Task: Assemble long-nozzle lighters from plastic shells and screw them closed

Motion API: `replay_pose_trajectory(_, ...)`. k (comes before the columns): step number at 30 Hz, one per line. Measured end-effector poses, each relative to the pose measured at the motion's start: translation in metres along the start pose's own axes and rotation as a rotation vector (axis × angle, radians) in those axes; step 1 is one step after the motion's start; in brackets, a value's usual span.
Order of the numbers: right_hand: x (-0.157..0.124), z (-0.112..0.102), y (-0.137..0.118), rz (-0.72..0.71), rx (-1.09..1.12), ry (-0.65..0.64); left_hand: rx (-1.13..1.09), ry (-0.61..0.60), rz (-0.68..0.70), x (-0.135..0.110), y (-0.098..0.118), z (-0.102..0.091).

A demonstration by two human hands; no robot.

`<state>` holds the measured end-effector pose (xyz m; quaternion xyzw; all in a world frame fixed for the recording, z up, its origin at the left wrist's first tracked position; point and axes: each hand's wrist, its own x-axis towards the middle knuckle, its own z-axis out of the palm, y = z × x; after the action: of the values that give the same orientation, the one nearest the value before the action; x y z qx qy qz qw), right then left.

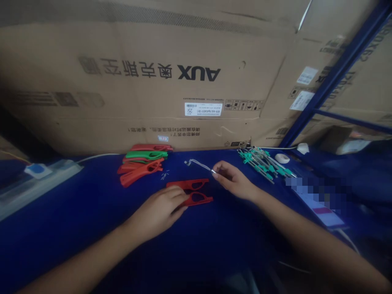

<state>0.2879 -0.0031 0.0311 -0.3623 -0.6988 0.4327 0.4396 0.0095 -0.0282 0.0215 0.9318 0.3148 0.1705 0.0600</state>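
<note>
**Current Work Position**

A tan cardboard AUX carton (pixel 122 90) stands behind a dark blue work table (pixel 76 196) bearing stacked red and green plastic frames (pixel 142 163) and a bundle of green-and-grey rods (pixel 263 163). The left hand (pixel 156 212), fingers together, rests on a flat red plastic frame with two oval openings (pixel 196 184). The right hand (pixel 232 179) clamps a thin white wire loop (pixel 197 164) between thumb and forefinger, just beyond that frame.

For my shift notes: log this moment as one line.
left hand: on red plastic piece | right hand: pinching thin wire loop | nearby: stacked red and green plastic pieces
</note>
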Motion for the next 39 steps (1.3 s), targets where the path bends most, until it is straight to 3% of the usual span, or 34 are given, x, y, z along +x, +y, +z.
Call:
replay_pose_trajectory(3, -0.003, 0.003, -0.002, 0.116, 0.177, -0.057, 0.001, 0.08, -0.004, -0.002, 0.002, -0.001)
replay_pose_trajectory(6, -0.005, 0.005, -0.006, 0.177, 0.331, -0.065, -0.019, 0.296, -0.024, -0.003, 0.007, -0.005)
replay_pose_trajectory(10, -0.008, 0.006, -0.015, 0.168, 0.423, -0.111, 0.004, 0.573, -0.046, -0.002, 0.012, -0.014)
replay_pose_trajectory(13, -0.011, 0.006, -0.022, 0.127, 0.419, -0.174, 0.079, 0.687, -0.057, 0.0, 0.012, -0.017)
replay_pose_trajectory(30, -0.013, 0.002, -0.032, 0.19, 0.269, -0.255, -0.072, 0.566, 0.085, 0.001, 0.004, -0.012)
replay_pose_trajectory(39, -0.01, 0.001, -0.018, 0.146, 0.103, -0.226, -0.078, 0.554, 0.099, 0.0, 0.006, -0.013)
